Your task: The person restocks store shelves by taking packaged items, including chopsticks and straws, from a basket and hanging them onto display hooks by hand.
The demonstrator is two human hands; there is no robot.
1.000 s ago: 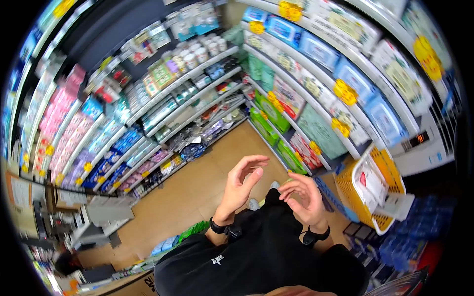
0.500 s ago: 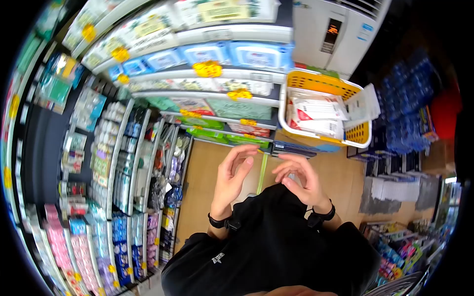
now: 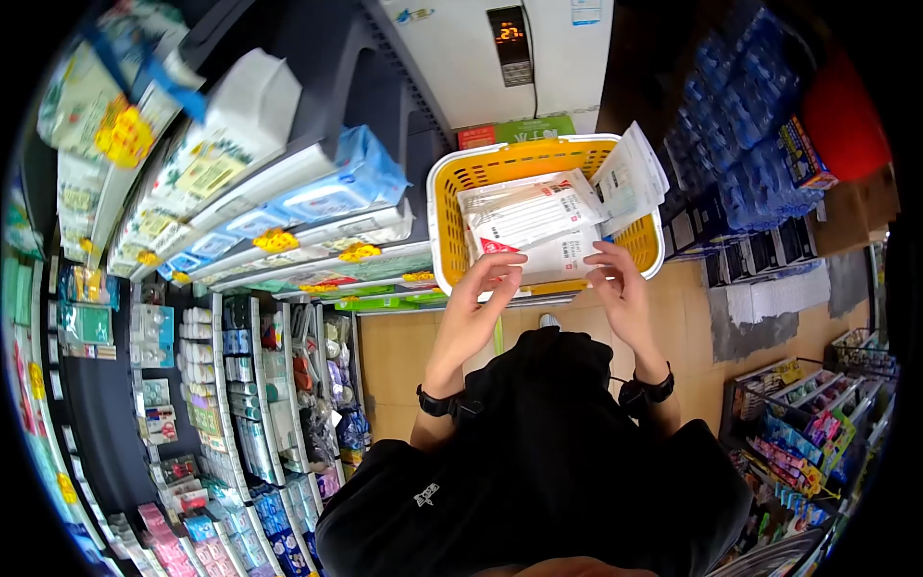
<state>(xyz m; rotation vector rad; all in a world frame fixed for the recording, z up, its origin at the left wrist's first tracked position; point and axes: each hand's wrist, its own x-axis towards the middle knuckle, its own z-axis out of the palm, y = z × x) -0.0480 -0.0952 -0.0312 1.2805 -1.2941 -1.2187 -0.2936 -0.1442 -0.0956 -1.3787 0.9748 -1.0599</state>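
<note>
The white, red-marked packet (image 3: 534, 213) lies crosswise in the yellow basket (image 3: 457, 173), right end angled slightly away; left hand (image 3: 476, 310) and right hand (image 3: 620, 293) sit apart, loosely curled, perhaps touching its near rim

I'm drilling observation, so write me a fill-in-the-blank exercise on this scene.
1. The white packets lie ____ the basket.
2. The left hand and right hand each have a ____-coloured band at the wrist.
3. The lit display reads ____.
4. The basket's rim is ____, unlike its yellow-orange walls.

Missing words: inside; black; 27; white.
</note>
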